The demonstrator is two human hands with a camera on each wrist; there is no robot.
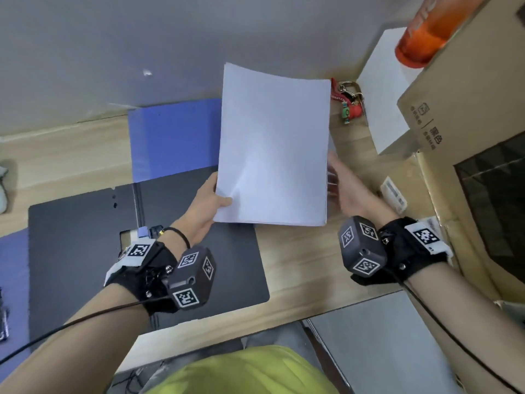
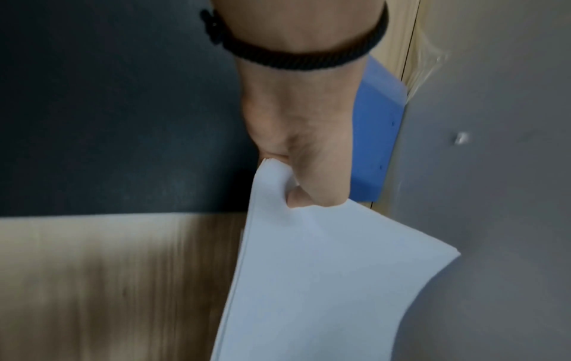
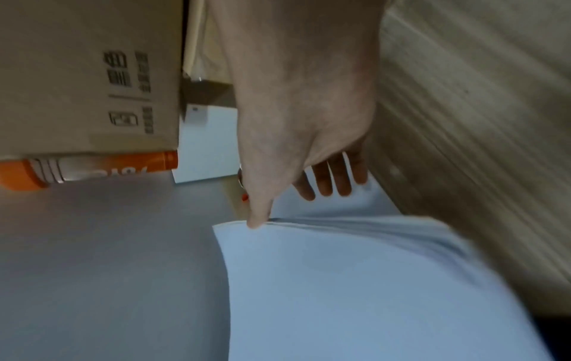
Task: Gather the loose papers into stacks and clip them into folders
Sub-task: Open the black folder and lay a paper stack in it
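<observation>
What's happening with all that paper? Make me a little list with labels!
Paper: a white paper stack, lifted off the wooden desk and tilted up.
Left hand: the left hand pinches the stack's near left corner, thumb on top.
Right hand: the right hand has straight fingers at the stack's right edge.
Folders: an open black folder lies flat on the desk; a blue folder sits behind it.
Other things: a cardboard box, an orange bottle, keys.
Clipped yet: no.

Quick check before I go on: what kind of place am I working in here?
Probably an office or home desk: a wooden desktop against a grey wall, folders lying on it, a cardboard box and a bunch of keys alongside.
</observation>
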